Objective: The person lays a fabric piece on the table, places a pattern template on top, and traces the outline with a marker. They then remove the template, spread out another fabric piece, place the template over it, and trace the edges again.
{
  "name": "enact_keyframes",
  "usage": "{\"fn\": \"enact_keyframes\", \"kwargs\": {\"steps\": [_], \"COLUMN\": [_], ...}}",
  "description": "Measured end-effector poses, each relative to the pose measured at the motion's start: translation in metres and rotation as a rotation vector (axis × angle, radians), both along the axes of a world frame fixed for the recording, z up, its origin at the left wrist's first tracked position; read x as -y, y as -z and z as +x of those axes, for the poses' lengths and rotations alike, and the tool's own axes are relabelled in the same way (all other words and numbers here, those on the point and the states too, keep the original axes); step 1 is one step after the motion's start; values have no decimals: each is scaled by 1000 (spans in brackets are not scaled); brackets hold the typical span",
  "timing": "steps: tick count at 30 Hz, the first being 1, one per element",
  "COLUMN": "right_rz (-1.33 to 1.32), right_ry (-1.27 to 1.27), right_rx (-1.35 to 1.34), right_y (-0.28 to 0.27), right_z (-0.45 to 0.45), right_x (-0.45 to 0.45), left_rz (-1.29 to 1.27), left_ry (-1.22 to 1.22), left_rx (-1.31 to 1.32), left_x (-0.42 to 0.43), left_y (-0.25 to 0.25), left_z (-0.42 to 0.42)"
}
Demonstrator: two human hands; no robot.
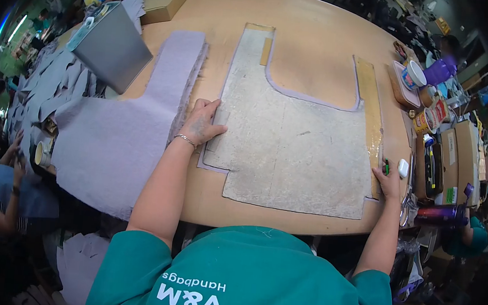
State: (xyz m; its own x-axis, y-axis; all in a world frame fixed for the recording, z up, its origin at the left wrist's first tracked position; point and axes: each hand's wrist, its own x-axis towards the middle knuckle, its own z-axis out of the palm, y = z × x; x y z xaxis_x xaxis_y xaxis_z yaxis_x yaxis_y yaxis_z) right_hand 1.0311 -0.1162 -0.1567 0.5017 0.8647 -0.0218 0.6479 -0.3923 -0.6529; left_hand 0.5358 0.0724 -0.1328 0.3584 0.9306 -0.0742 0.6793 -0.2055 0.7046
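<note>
A large worn grey pattern template (299, 145), edged with tan tape in places, lies flat on the table. Under it is lilac fabric (317, 100), showing as a thin border around the cut-out and along parts of the edge. My left hand (201, 126) lies open at the template's left edge, thumb on the board and fingers spread. At the lower right corner, my right hand (389, 181) rests by the taped edge, its fingers closed around a slim green pen (387, 166). Most of the pen is hidden by the hand.
Left of the template lies a stack of lilac fabric pieces (125, 137), with a grey metal bin (114, 48) behind it. A white case (403, 168), scissors (405, 208), tubs and boxes (458, 158) line the right edge. Another person's arm (8, 203) is at far left.
</note>
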Motion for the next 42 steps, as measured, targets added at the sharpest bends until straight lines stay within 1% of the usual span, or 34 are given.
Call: {"fn": "enact_keyframes", "kwargs": {"steps": [3,4,5,6,7,10,12,15,18,20,23,24,25,26,27,28,29,32,33,34,35,36,37,38,39,42], "right_rz": [17,41,35,8,25,5,12,46,9,3,46,-35,100,230,281,567,721,601,390,216,154,156,150,176,176,131], "right_ry": [-35,-58,-32,-28,-40,-21,-48,-19,-12,3,31,143,265,338,458,567,549,230,19,-178,-274,-325,-398,-530,-517,-550], "right_rx": [160,142,118,178,179,147,135,107,68,64,114,-44,7,-158,-214,-468,-666,-637,-470,-393,-521,-800,-981,-915,-984,-785], "right_y": [-5,5,-11,-15,-13,-17,-13,-12,-16,-18,1,-13,-4,-35,-44,13,-7,-29,-30,-31,-34,-32,-22,-18,-17,-6], "right_z": [-4,4,-11,-14,-12,-14,-10,-12,-14,-12,-2,-11,-5,-39,-47,12,-24,-136,-177,-217,-259,-296,-324,-343,-360,-378], "right_x": [0,0,0,0,-1,0,-1,1,1,2,2,2,0,0,-2,-9,-18,-44,-49,-52,-55,-59,-64,-66,-67,-71], "left_rz": [9,7,3,15,26,16,24,31,55,40,19,10,18,-25,44,167,172,177,158,143,128,118,105,93,97,96], "left_ry": [14,9,11,21,27,19,9,22,48,40,42,55,82,115,208,305,372,478,470,463,458,455,454,452,445,424], "left_rx": [23,19,16,24,32,5,-17,-76,-115,-97,-84,-50,23,-39,-191,-196,-261,-460,-464,-466,-468,-465,-463,-460,-471,-504], "left_x": [1,1,0,-1,-1,0,-2,-3,-4,-5,-6,-8,-11,1,-5,-2,2,13,14,14,14,14,14,14,14,16], "left_y": [-1,-1,-1,1,3,-1,1,-1,0,-1,2,5,10,-19,-19,-21,-23,-27,-27,-27,-27,-27,-28,-28,-28,-27], "left_z": [1,1,2,1,1,3,2,2,1,3,2,-1,-4,3,-5,-11,-13,-16,-17,-18,-19,-19,-19,-20,-20,-21]}}
